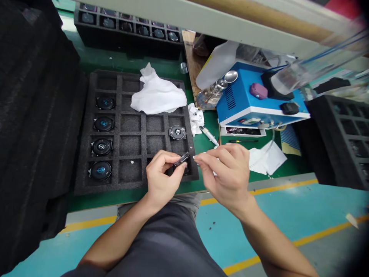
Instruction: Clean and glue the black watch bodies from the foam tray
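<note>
Between the thumb and fingers of my left hand (163, 175) is a dark watch case (182, 159), tilted on edge over the front right of a black foam tray (129, 151). My right hand (226, 169) is just right of it, thumb and forefinger pinched together. Something small and pale shows at those fingertips, too small to name. Several round watches, among them one with a lit dial (100, 170), lie in the tray's left column. Another watch (177, 132) rests in a right-hand pocket. A white cloth (158, 94) is draped over the tray's back pockets.
Right of the tray lie a syringe (209, 135) and crumpled tissue (196, 118). Behind them stand a glass pump bottle (211, 94) and a blue machine (245, 102). Another filled foam tray (127, 38) is at the back. Stacked black foam (34, 115) rises at the left.
</note>
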`<action>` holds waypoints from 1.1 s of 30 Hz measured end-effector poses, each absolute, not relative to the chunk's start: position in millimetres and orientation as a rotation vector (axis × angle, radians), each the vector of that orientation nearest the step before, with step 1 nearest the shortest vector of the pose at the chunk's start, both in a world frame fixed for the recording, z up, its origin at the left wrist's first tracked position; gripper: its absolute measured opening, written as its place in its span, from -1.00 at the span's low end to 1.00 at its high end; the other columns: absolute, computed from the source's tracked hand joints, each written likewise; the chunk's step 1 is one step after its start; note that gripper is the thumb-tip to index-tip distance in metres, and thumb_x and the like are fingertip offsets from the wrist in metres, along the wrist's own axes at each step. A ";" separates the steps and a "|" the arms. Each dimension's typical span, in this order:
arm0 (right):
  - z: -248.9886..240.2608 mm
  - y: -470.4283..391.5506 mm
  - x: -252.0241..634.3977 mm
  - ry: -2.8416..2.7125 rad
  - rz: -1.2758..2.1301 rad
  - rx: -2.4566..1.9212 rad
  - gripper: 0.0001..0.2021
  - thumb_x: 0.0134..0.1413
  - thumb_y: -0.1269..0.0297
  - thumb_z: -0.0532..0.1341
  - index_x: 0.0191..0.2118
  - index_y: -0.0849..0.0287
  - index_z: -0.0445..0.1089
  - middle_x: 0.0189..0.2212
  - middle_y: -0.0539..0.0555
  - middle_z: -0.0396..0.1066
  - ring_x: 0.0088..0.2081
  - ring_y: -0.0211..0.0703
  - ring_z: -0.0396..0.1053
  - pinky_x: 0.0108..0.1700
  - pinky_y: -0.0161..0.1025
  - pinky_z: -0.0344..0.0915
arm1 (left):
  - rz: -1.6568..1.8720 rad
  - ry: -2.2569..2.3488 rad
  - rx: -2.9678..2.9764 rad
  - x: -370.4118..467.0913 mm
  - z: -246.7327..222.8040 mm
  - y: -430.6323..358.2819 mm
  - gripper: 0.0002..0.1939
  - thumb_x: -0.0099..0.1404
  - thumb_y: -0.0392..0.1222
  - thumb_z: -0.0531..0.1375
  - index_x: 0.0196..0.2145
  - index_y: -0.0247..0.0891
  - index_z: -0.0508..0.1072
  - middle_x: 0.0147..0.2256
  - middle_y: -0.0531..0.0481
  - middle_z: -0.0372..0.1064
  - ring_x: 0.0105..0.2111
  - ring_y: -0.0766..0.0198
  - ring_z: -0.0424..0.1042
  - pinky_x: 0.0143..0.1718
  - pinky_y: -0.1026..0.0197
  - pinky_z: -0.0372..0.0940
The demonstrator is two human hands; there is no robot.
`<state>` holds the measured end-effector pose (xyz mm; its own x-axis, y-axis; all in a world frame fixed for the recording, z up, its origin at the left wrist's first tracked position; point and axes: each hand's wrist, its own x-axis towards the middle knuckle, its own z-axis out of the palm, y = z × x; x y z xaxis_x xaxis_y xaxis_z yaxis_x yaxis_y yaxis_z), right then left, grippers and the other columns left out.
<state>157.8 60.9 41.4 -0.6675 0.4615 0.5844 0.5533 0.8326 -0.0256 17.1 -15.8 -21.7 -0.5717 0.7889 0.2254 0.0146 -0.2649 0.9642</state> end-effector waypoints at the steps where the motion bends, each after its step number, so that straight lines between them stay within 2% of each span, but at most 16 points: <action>1: 39.5 59.3 156.0 -2.385 -0.127 -0.735 -0.89 0.21 0.44 0.32 -0.24 0.07 0.45 -0.42 -0.02 0.50 -0.29 -0.13 0.33 -0.09 -0.07 0.22 | 1.888 1.445 1.001 16.9 -21.6 -15.8 -0.83 0.18 -0.42 0.37 -0.34 -0.24 0.48 -0.32 -0.01 0.44 -0.29 0.28 0.52 -0.31 0.28 0.49; 3: 35.7 55.9 150.7 -2.367 -0.043 -0.702 -0.89 0.21 0.45 0.31 -0.22 0.08 0.45 -0.42 -0.02 0.50 -0.30 -0.14 0.33 -0.09 -0.08 0.24 | 1.886 1.441 1.009 16.5 -21.1 -15.3 -0.83 0.19 -0.43 0.37 -0.34 -0.24 0.48 -0.32 -0.01 0.44 -0.29 0.28 0.52 -0.31 0.28 0.48; 9: 24.1 48.8 138.6 -2.344 -0.077 -0.630 -0.83 0.19 0.53 0.27 -0.19 0.09 0.45 -0.43 -0.03 0.52 -0.30 -0.13 0.32 -0.05 -0.06 0.22 | 1.917 1.548 1.114 16.7 -20.6 -13.4 -0.84 0.19 -0.46 0.33 -0.36 -0.25 0.47 -0.35 0.01 0.43 -0.34 0.31 0.49 -0.36 0.30 0.44; 12: 22.8 49.8 141.9 -2.344 0.009 -0.625 -0.79 0.19 0.53 0.25 -0.18 0.04 0.46 -0.42 -0.05 0.52 -0.30 -0.14 0.32 -0.08 -0.07 0.23 | 1.938 1.604 1.204 17.6 -20.1 -13.6 -0.82 0.18 -0.49 0.30 -0.38 -0.25 0.46 -0.37 0.02 0.44 -0.35 0.30 0.50 -0.33 0.26 0.44; 18: 19.8 55.3 147.7 -2.365 -0.080 -0.639 -0.69 0.14 0.54 0.28 -0.11 -0.04 0.52 -0.41 -0.05 0.53 -0.28 -0.10 0.36 -0.07 0.02 0.21 | 1.929 1.658 1.257 19.4 -21.2 -13.8 -0.84 0.21 -0.45 0.33 -0.35 -0.24 0.47 -0.36 0.02 0.46 -0.35 0.31 0.51 -0.33 0.26 0.44; 23: 19.2 46.9 141.9 -2.321 0.124 -0.626 -0.74 0.18 0.55 0.25 -0.16 0.01 0.52 -0.43 -0.03 0.52 -0.31 -0.13 0.33 -0.11 -0.02 0.27 | 1.932 1.673 1.283 19.9 -24.1 -15.5 -0.81 0.20 -0.49 0.29 -0.37 -0.24 0.44 -0.37 0.03 0.43 -0.34 0.30 0.49 -0.30 0.23 0.44; 28: 34.0 50.5 148.7 -2.230 0.667 -0.744 -0.86 0.22 0.46 0.30 -0.26 0.04 0.52 -0.42 -0.02 0.49 -0.30 -0.15 0.35 -0.20 -0.09 0.31 | 1.945 1.615 1.268 19.9 -23.1 -17.1 -0.80 0.19 -0.46 0.33 -0.35 -0.23 0.43 -0.36 0.03 0.44 -0.31 0.27 0.52 -0.28 0.20 0.46; 30: 36.7 53.9 152.2 -2.173 0.600 -0.769 -0.87 0.21 0.46 0.31 -0.26 0.04 0.52 -0.43 -0.01 0.48 -0.31 -0.15 0.34 -0.21 -0.09 0.31 | 1.942 1.604 1.256 20.2 -22.1 -17.1 -0.81 0.20 -0.45 0.34 -0.34 -0.24 0.43 -0.36 0.02 0.44 -0.32 0.28 0.53 -0.28 0.20 0.45; 33: 32.6 56.3 152.5 -2.248 0.313 -0.750 -0.86 0.20 0.45 0.31 -0.25 0.02 0.52 -0.43 -0.01 0.50 -0.30 -0.11 0.34 -0.18 -0.05 0.27 | 1.939 1.610 1.259 20.4 -21.6 -16.6 -0.81 0.20 -0.45 0.34 -0.34 -0.23 0.44 -0.37 0.03 0.45 -0.32 0.29 0.52 -0.29 0.21 0.45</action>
<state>152.5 56.3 32.6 -0.5606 0.6000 0.5707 0.4215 0.8000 -0.4270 20.4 -16.6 -21.6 -0.5590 0.7166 0.4172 0.2783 -0.3118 0.9085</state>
